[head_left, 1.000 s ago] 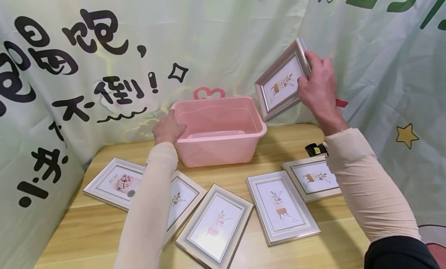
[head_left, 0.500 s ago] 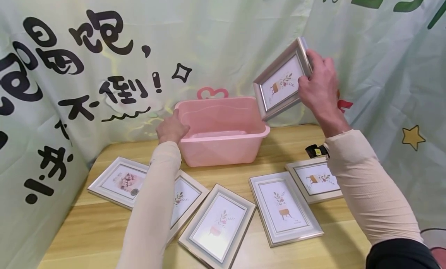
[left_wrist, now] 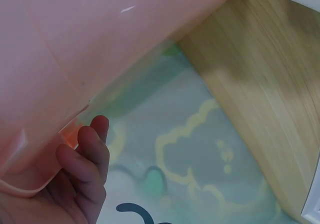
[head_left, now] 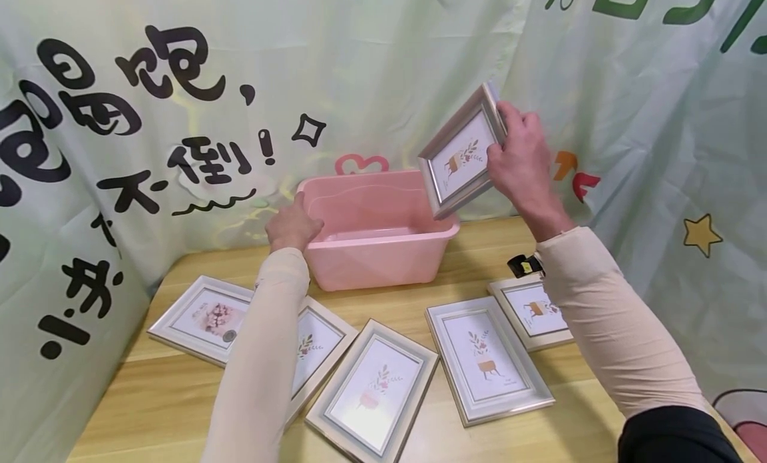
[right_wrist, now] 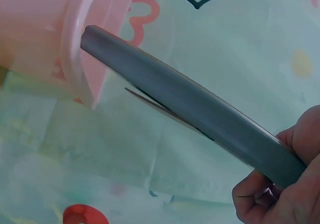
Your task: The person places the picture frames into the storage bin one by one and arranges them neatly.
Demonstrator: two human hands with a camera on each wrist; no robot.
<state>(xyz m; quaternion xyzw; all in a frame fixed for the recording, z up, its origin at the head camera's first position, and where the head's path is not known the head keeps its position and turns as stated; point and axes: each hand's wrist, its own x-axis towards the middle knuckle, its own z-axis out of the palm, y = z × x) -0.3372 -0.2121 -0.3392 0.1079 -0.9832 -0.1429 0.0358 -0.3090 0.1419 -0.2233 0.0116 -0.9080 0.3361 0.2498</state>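
My right hand (head_left: pixel 521 160) grips the right edge of a silver picture frame (head_left: pixel 463 155) with a potted-plant print. The frame is held tilted, its lower corner overlapping the right end of a pink plastic tub (head_left: pixel 377 260). Seen edge-on in the right wrist view, the picture frame (right_wrist: pixel 190 101) has a thin flap standing off its back. My left hand (head_left: pixel 293 226) holds the tub's left rim; the left wrist view shows its fingers (left_wrist: pixel 95 149) curled up under the rim from outside. Inside the tub only pink walls and part of the floor show.
Several picture frames lie face up on the wooden table (head_left: pixel 138 396): one (head_left: pixel 204 316) at left, one partly under my left sleeve, one (head_left: pixel 374 390) front centre, one (head_left: pixel 488 360) right of centre, one (head_left: pixel 533 310) by my right sleeve. A printed cloth (head_left: pixel 383 70) hangs behind.
My right hand has brought the picture frame left and slightly down, so it now overlaps the tub's right end. My left hand stays on the tub's rim.
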